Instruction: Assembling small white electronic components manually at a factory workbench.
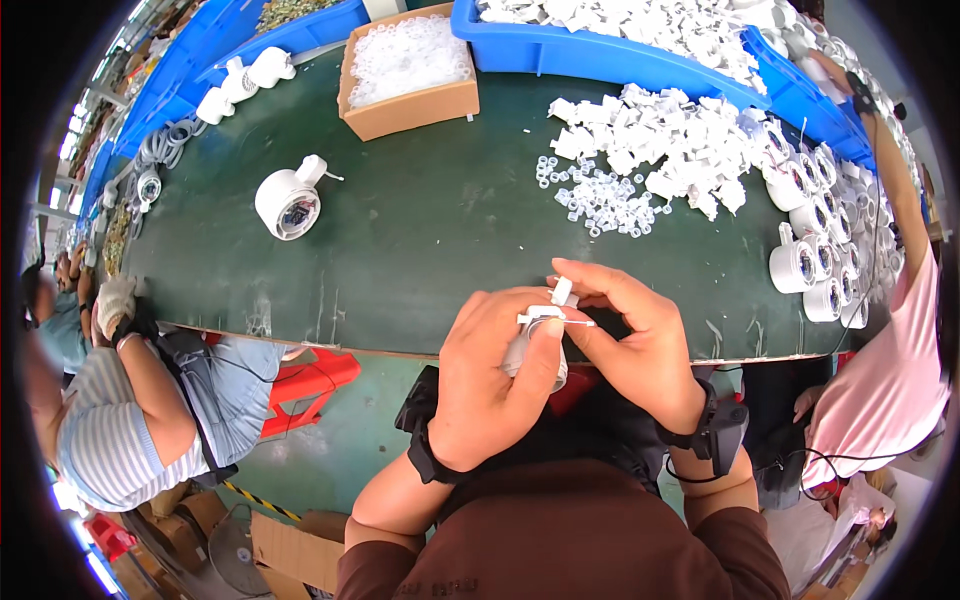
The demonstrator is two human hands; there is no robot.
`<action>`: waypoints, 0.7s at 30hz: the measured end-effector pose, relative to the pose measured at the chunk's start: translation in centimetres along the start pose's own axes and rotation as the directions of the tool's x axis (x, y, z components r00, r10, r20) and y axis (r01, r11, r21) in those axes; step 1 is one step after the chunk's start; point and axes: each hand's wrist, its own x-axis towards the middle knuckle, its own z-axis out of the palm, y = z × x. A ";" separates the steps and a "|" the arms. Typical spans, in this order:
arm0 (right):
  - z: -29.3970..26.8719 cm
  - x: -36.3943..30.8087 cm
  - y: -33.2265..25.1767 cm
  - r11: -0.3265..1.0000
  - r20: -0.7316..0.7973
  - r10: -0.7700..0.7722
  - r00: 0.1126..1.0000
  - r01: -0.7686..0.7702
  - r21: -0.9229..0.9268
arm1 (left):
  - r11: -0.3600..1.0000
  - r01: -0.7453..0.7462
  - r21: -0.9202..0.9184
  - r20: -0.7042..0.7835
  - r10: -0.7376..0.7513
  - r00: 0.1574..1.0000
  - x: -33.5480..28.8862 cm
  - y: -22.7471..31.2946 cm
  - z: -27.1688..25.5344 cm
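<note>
My left hand (495, 375) is wrapped around a white round lamp housing (530, 350), held at the near edge of the dark green table (420, 230). My right hand (625, 330) pinches a small white plastic piece (562, 292) at the top of that housing, thumb and forefinger closed on it. Both hands touch each other over the housing, and most of the housing is hidden by my fingers.
Another white lamp housing (290, 200) lies on the table at left. A heap of white plastic parts (670, 140) and small clear rings (605, 200) lies at right, beside rows of finished housings (820, 250). A cardboard box (410, 70) and blue bins (620, 40) stand behind. People sit on both sides.
</note>
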 end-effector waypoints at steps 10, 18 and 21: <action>1.0 -1.2 -3.1 0.965 0.035 0.070 0.997 -0.077 0.250 | 0.975 0.035 0.221 -0.152 -0.001 0.988 -0.2 -0.1 -0.3; 2.5 -0.9 -2.7 0.955 -0.073 0.049 0.996 -0.025 0.294 | 0.963 -0.017 0.271 -0.083 0.041 0.996 -0.4 0.1 0.1; 2.6 -1.0 -2.7 0.969 -0.094 0.043 0.995 -0.019 0.246 | 0.952 -0.054 0.302 -0.084 0.083 0.993 -0.6 -0.2 0.2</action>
